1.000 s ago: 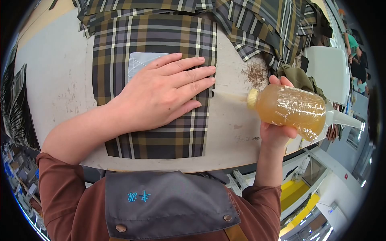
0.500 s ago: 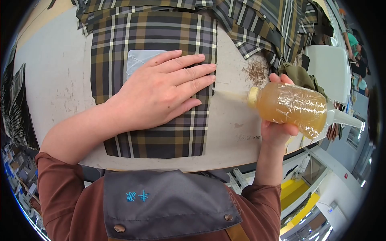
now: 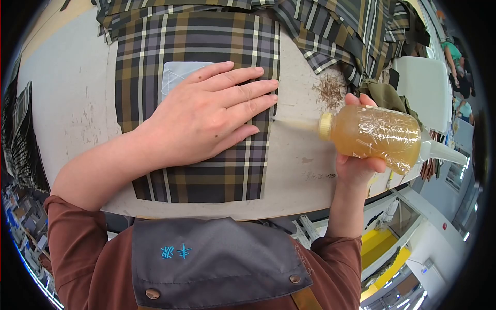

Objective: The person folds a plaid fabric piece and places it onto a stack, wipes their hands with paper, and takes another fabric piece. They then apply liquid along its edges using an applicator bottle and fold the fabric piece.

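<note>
My left hand [image 3: 212,111] lies flat with fingers stretched out on a plaid fabric panel [image 3: 206,181], its fingertips close to the panel's right edge. Partly under that hand is a pale translucent patch [image 3: 178,75] with thin crossing lines. In my right hand [image 3: 356,168] is a squeeze bottle [image 3: 377,135] of amber liquid, wrapped in clear film and held on its side. The bottle's yellow cap and thin nozzle point left, the tip at the panel's right edge. Whether liquid is coming out I cannot tell.
More plaid pieces [image 3: 341,31] are heaped along the back of the pale table [image 3: 72,103]. Brown scraps [image 3: 330,90] lie right of the panel. Olive cloth [image 3: 385,95] and a white stool-like object [image 3: 423,93] are at the right. Other people [image 3: 460,77] show at the far right.
Almost nothing differs. The nozzle tip sits very slightly lower along the panel's right edge; my left hand keeps its place on the fabric.
</note>
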Tool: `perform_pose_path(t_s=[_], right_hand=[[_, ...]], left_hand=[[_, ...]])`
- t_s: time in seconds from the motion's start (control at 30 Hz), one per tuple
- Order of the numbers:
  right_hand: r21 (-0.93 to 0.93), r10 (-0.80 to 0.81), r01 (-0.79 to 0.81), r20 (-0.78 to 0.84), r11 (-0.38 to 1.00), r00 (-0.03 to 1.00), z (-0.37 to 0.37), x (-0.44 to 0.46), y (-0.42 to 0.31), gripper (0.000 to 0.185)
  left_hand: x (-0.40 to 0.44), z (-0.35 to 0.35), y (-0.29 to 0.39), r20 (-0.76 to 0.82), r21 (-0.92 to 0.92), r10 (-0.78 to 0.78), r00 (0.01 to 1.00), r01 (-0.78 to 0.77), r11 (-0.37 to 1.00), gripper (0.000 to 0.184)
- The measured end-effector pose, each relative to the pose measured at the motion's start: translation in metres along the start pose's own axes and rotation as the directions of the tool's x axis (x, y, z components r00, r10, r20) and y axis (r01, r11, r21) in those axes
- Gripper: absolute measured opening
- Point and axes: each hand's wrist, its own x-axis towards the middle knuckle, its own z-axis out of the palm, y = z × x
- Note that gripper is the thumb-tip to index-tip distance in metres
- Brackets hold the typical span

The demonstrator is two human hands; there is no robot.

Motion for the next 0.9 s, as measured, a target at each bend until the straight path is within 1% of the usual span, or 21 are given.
perform_pose_path(t_s=[0.13, 0.33, 0.4, 0.7, 0.9], right_hand=[[-0.03, 0.0, -0.001, -0.009, 1.0, 1.0, 0.002, 0.0, -0.002, 0.134], [-0.036, -0.016, 0.017, 0.038, 0.999, 0.999, 0.002, -0.002, -0.001, 0.134], [-0.077, 0.038, -0.033, 0.069, 0.997, 0.997, -0.002, -0.002, -0.004, 0.131], [0.005, -0.057, 0.057, 0.063, 0.998, 0.996, 0.0, -0.002, 0.005, 0.13], [-0.001, -0.034, 0.034, 0.132, 0.999, 0.991, -0.008, -0.004, 0.005, 0.13]], left_hand=[[0.0, -0.001, 0.0, 0.001, 0.003, 0.004, 1.0, -0.004, 1.0, 0.055], [0.0, 0.0, 0.0, 0.0, 0.009, 0.004, 1.0, -0.004, 1.0, 0.055], [0.0, 0.0, 0.0, 0.001, 0.007, 0.005, 1.0, -0.005, 1.0, 0.056], [0.0, 0.001, 0.0, -0.01, 0.006, 0.006, 1.0, -0.006, 1.0, 0.055], [0.0, 0.002, 0.0, -0.024, 0.018, 0.011, 1.0, -0.011, 1.0, 0.054]])
